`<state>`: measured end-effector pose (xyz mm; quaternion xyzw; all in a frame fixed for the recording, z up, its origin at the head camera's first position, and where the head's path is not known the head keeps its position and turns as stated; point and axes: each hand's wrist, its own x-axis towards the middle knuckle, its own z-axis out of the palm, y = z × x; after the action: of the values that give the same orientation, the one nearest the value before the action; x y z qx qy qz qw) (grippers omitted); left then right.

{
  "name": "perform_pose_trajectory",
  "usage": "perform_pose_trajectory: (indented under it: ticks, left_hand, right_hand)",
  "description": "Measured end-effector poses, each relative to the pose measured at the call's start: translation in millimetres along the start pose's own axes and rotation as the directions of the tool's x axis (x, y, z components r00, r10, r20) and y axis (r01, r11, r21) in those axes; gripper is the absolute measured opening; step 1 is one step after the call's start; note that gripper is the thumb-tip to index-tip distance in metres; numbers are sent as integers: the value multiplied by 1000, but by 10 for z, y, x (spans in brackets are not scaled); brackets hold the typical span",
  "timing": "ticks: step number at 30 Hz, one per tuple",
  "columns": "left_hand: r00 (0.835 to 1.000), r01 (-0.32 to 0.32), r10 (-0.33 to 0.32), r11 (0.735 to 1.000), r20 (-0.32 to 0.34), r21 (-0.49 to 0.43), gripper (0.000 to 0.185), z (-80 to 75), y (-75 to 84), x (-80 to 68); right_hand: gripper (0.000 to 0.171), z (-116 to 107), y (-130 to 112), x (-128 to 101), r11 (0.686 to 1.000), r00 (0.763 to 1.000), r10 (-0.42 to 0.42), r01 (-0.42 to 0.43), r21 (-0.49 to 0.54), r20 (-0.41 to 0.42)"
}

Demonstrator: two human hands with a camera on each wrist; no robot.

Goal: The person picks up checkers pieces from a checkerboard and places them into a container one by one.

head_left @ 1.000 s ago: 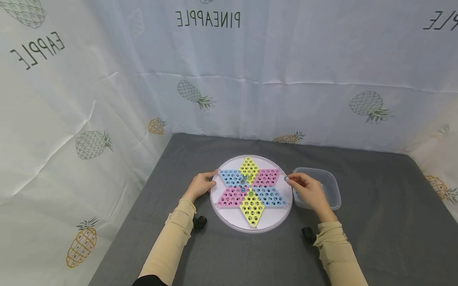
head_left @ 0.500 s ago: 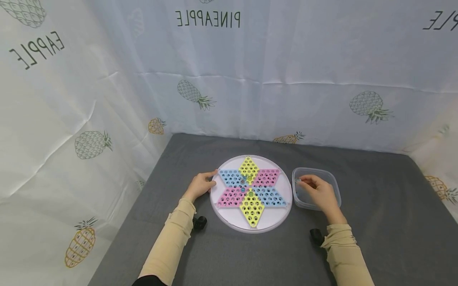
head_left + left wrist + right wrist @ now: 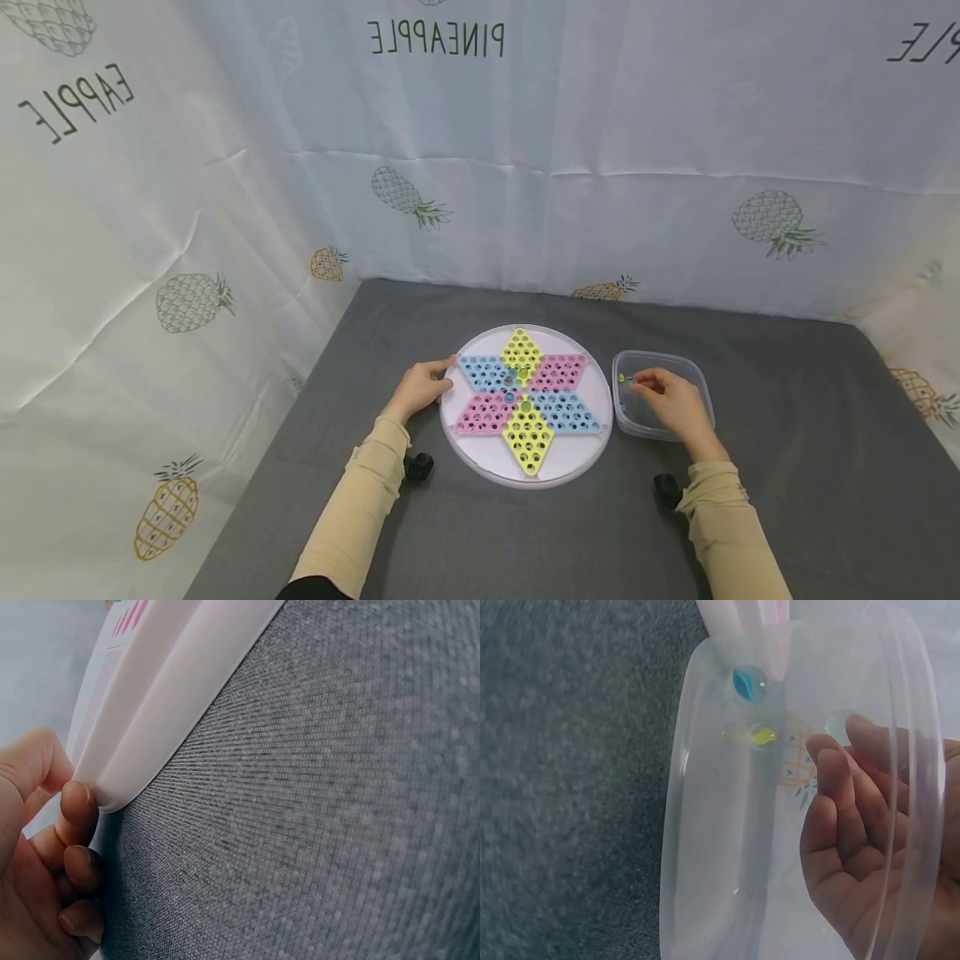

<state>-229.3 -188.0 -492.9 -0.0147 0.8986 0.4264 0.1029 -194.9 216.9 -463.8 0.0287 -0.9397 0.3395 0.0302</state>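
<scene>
The right hand (image 3: 675,400) hangs loose-fingered, holding nothing, over the clear tub (image 3: 705,847); the blue marble (image 3: 749,682) and yellow marble (image 3: 763,736) could roll if it's jostled. The left hand (image 3: 420,388) grips the checkers board (image 3: 480,458) rim.

A grey cloth (image 3: 787,467) covers the table, and white pineapple-print curtains (image 3: 600,125) hang on 3 sides around it.

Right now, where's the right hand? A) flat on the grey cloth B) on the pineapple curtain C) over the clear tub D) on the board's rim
C: the right hand is over the clear tub, with a yellow marble and a blue marble in it; the left hand is the one holding the board by its rim.
</scene>
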Motion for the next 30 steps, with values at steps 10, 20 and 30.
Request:
perform_pose_trajectory:
  ticks: [10,20,30]
  left_hand:
    - [1000,-3,3,1000,-5,11,52,-5,15,-3]
    - [1000,-5,5,1000,-11,20,53,-1,7,9]
    - [1000,-3,4,1000,-9,14,53,10,11,-6]
  right_hand:
    - [29,26,52,95,1000,997,-2,4,-21,75]
    - [26,53,85,136,1000,994,-5,6,-10,105]
    - [37,24,67,115,1000,993,24,-26,17,115]
